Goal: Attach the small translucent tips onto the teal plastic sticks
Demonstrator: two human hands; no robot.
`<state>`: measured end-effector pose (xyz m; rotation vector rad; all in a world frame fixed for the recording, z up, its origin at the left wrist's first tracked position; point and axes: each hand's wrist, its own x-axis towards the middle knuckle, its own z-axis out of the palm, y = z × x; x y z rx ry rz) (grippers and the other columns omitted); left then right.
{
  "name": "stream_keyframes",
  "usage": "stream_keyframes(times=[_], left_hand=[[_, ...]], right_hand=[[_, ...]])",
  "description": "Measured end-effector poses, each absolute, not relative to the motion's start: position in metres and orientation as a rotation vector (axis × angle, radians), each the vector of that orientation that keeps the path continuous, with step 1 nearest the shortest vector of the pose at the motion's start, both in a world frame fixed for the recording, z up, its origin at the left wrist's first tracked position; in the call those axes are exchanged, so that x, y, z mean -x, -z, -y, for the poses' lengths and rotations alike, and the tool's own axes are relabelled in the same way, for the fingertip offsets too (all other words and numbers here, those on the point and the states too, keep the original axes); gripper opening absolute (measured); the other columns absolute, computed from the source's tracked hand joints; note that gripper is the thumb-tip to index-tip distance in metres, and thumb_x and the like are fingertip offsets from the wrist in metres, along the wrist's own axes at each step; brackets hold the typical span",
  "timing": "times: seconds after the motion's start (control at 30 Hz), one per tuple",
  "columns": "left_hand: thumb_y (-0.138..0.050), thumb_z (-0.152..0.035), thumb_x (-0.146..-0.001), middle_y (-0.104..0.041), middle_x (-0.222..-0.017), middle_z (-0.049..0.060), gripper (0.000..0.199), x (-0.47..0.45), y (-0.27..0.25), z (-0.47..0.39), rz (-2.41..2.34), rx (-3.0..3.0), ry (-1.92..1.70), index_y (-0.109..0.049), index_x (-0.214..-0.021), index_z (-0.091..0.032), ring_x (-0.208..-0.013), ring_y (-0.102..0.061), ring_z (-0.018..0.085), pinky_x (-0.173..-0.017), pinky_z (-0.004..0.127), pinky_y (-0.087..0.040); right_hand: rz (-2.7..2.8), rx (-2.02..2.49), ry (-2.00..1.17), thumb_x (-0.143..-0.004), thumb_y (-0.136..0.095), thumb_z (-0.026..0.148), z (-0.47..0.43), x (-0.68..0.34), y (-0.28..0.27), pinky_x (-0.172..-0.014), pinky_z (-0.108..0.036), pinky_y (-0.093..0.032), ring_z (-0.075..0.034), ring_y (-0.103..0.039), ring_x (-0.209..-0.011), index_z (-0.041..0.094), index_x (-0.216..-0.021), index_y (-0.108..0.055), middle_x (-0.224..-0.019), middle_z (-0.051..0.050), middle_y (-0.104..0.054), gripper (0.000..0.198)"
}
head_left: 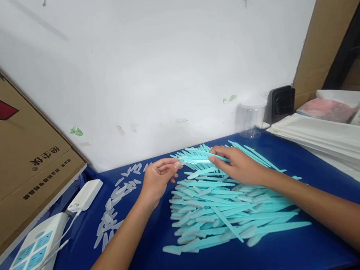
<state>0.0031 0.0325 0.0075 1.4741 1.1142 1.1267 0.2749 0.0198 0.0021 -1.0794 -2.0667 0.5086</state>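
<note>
My right hand (233,163) is closed around turquoise eyebrow razors (196,158), perhaps two or more, held level above a large pile. At their left end, my left hand (161,175) pinches a small clear blade cap (182,161) between thumb and fingers. Whether the cap sits fully over the blade cannot be made out. Below both hands spreads the pile of turquoise razors (210,210), many with whitish, cap-like ends pointing left. Left of my left hand lie loose clear caps (121,191) in a curved scatter.
A white power strip (44,241) and a white adapter (85,196) with cables lie at the left on the blue table (144,268). A clear jar (253,118) and a black object (281,103) stand by the wall. White bags (337,145) are stacked right; a cardboard box (12,144) leans left.
</note>
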Motion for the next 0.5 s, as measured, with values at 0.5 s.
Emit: stream_keyframes(times=[0.5], left_hand=[[-0.087,-0.047,-0.073,-0.076,-0.083,0.006,0.055,-0.0044,-0.0094,-0.0321,-1.208,-1.468,-1.174,-0.063,-0.111,-0.016,-0.064,-0.065,0.015,-0.053,0.023,-0.046]], right_hand=[[2.13,1.073,-0.502,-0.106,-0.042,0.042,-0.0171,-0.2735,-0.0036,-0.065,-0.03,-0.037,-0.016,-0.05,-0.066,0.022,-0.089,-0.055,-0.078,0.002,-0.056,0.03]])
